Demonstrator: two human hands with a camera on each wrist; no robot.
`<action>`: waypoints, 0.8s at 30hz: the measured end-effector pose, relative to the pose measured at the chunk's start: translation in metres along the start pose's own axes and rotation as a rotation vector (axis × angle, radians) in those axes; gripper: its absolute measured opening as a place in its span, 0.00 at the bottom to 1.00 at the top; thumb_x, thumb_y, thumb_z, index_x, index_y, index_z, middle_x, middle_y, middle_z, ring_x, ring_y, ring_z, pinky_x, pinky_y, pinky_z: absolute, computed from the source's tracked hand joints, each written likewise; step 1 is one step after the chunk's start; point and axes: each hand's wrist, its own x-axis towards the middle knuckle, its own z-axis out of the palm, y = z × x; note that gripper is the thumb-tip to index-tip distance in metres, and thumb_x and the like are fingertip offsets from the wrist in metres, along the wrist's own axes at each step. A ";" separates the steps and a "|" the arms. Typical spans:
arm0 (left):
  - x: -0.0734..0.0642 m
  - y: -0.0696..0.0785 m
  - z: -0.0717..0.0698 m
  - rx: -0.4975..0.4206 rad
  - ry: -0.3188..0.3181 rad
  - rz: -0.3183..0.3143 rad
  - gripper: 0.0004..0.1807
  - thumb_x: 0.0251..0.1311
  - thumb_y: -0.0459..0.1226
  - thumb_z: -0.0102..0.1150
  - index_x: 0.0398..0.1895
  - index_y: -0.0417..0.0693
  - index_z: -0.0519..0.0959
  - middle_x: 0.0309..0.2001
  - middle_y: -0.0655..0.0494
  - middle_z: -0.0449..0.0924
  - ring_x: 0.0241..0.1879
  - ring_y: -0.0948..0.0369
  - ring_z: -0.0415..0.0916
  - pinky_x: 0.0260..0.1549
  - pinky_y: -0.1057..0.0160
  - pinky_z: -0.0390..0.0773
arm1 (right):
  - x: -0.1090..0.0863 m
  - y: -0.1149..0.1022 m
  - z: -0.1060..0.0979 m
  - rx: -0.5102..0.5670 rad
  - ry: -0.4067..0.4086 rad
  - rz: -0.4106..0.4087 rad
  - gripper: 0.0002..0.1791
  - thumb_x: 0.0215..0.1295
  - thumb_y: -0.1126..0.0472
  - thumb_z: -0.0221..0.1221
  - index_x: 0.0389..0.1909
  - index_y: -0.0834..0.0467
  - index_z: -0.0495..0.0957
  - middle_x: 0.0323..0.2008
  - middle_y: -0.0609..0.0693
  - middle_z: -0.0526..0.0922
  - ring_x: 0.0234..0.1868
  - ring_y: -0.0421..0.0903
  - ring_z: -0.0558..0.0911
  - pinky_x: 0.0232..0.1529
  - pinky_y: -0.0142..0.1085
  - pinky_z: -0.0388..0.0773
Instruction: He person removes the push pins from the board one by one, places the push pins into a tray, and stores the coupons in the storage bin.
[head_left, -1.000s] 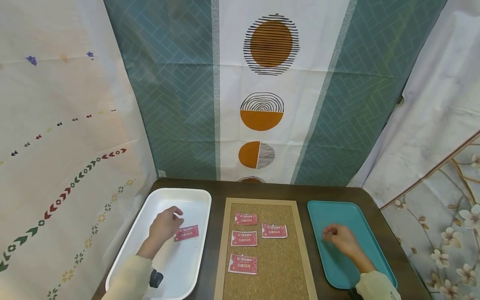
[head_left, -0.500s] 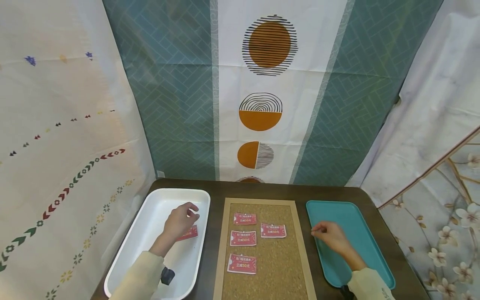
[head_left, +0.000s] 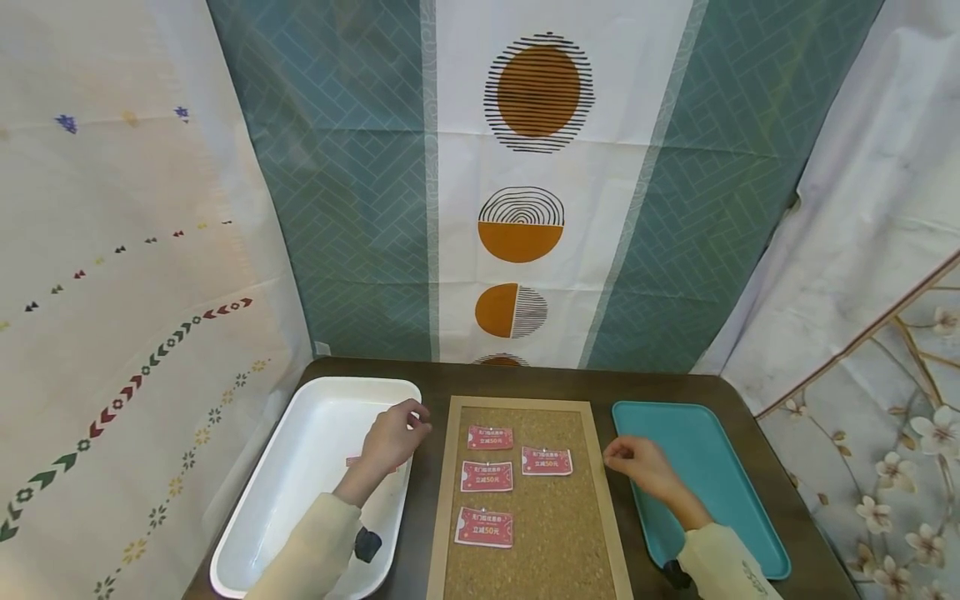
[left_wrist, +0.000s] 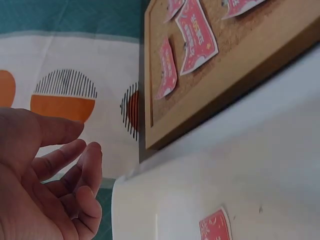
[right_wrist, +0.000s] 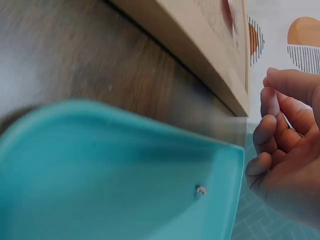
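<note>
My left hand hovers at the right rim of the white tray, its fingers loosely bent. The left wrist view shows a gap between thumb and index finger and nothing held. A red-and-white paper coupon lies in that tray, mostly covered by this hand in the head view. My right hand is at the left rim of the teal tray, close to the corkboard. Its thumb and index fingertips meet, and I cannot tell whether something tiny is between them. A small shiny pin-like piece lies in the teal tray.
Several coupons are fixed to the corkboard, among them a lower-left coupon and a right-hand coupon. The board's wooden frame stands between the two trays on a dark table. Patterned curtains hang close behind and at the sides.
My left hand has moved right across the white tray to its rim, covering most of the coupon. My right hand has moved left from over the teal tray towards the board.
</note>
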 end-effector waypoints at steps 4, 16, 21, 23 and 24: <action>0.001 0.011 0.009 -0.013 0.002 0.005 0.11 0.67 0.36 0.68 0.49 0.44 0.84 0.34 0.53 0.83 0.28 0.59 0.76 0.26 0.61 0.75 | 0.007 -0.004 0.007 0.012 -0.005 0.004 0.03 0.69 0.63 0.68 0.39 0.58 0.86 0.33 0.47 0.84 0.35 0.43 0.79 0.38 0.39 0.76; 0.002 0.029 0.040 -0.075 -0.062 0.054 0.12 0.68 0.38 0.68 0.51 0.44 0.84 0.36 0.53 0.84 0.29 0.61 0.77 0.26 0.62 0.77 | 0.016 -0.015 0.018 0.032 -0.015 -0.075 0.02 0.68 0.66 0.67 0.37 0.62 0.86 0.30 0.49 0.84 0.31 0.39 0.77 0.34 0.34 0.75; 0.000 0.030 0.050 -0.105 -0.082 0.045 0.13 0.69 0.38 0.67 0.53 0.44 0.83 0.41 0.50 0.85 0.32 0.59 0.79 0.27 0.61 0.80 | 0.019 -0.018 0.022 0.046 -0.026 -0.090 0.02 0.68 0.67 0.67 0.35 0.61 0.86 0.29 0.49 0.83 0.29 0.38 0.76 0.32 0.33 0.74; 0.000 0.030 0.055 -0.111 -0.082 0.052 0.13 0.69 0.37 0.67 0.54 0.44 0.83 0.42 0.50 0.85 0.34 0.58 0.80 0.28 0.61 0.80 | 0.020 -0.019 0.024 0.045 -0.028 -0.084 0.03 0.68 0.66 0.67 0.34 0.60 0.86 0.28 0.48 0.83 0.29 0.39 0.75 0.31 0.33 0.74; 0.000 0.030 0.058 -0.111 -0.083 0.056 0.14 0.69 0.37 0.67 0.54 0.44 0.83 0.42 0.50 0.85 0.34 0.58 0.80 0.28 0.60 0.80 | 0.020 -0.019 0.026 0.046 -0.028 -0.075 0.03 0.68 0.66 0.67 0.34 0.60 0.86 0.28 0.47 0.83 0.30 0.39 0.76 0.31 0.34 0.74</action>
